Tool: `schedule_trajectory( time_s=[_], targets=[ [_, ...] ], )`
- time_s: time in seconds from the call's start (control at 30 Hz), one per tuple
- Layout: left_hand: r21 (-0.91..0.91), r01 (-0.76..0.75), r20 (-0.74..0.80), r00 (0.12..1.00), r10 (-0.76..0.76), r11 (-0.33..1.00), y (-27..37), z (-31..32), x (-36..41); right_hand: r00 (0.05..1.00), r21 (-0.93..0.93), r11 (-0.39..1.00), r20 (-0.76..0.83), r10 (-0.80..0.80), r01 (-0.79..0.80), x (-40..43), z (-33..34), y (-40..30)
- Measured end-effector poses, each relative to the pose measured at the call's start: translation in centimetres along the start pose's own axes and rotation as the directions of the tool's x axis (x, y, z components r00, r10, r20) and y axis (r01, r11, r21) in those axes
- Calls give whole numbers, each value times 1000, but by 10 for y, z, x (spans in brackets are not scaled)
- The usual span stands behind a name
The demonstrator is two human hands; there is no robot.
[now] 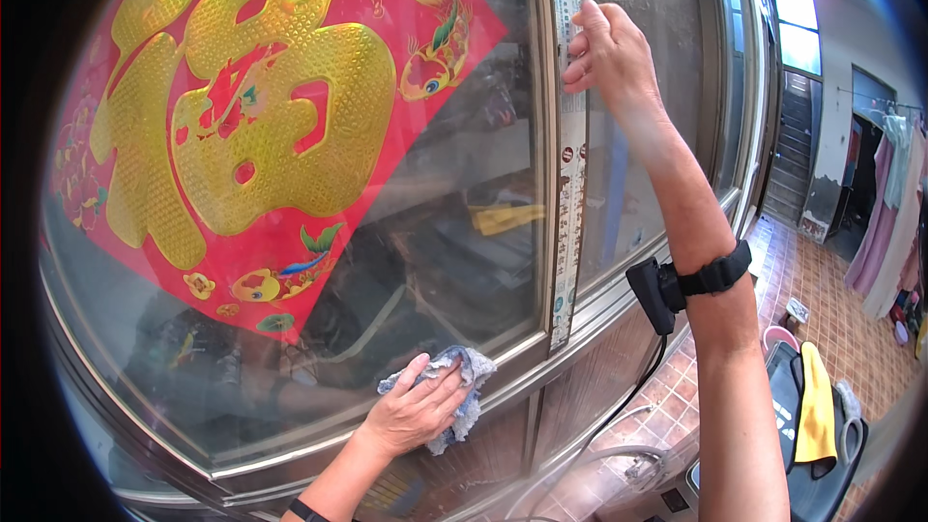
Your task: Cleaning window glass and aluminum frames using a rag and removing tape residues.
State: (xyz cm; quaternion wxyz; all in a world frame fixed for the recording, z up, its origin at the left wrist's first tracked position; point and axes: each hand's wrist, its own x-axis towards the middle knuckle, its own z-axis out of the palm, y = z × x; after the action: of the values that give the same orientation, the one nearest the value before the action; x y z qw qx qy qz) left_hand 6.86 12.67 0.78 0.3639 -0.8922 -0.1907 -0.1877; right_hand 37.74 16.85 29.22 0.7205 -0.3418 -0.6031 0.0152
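My left hand (417, 409) presses a crumpled blue-grey cloth (464, 413) against the lower part of a window pane (391, 304), close to its bottom frame. Higher up and to the right, my right hand (616, 51) is raised with curled fingers by the upright metal frame strip (569, 181), which bears peeling film with print. I see no object in it; whether the fingertips touch the strip I cannot tell. A red diamond-shaped decoration (428, 130) with a large gold character and fish covers much of the glass.
A black device (652, 297) is strapped to my right forearm, its cable (623, 406) hanging down. At lower right, a yellow cloth (815, 406) lies on a dark surface beside a pink basin (779, 337). Clothes (884, 196) hang at far right above the tiled floor (834, 297). A hose (623, 453) lies low.
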Motion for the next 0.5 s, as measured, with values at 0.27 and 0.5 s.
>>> schedule_trajectory(
  time_s=[0.27, 0.5],
  targets=[
    [4, 8, 0, 1000, -8, 1000, -1, 0, 1, 999, -93, 996, -31, -5, 3, -3, -4, 9],
    [23, 2, 6, 1000, -2, 1000, 1, 0, 0, 948, -167, 950, -137, -286, 263, -4, -15, 23]
  ],
)
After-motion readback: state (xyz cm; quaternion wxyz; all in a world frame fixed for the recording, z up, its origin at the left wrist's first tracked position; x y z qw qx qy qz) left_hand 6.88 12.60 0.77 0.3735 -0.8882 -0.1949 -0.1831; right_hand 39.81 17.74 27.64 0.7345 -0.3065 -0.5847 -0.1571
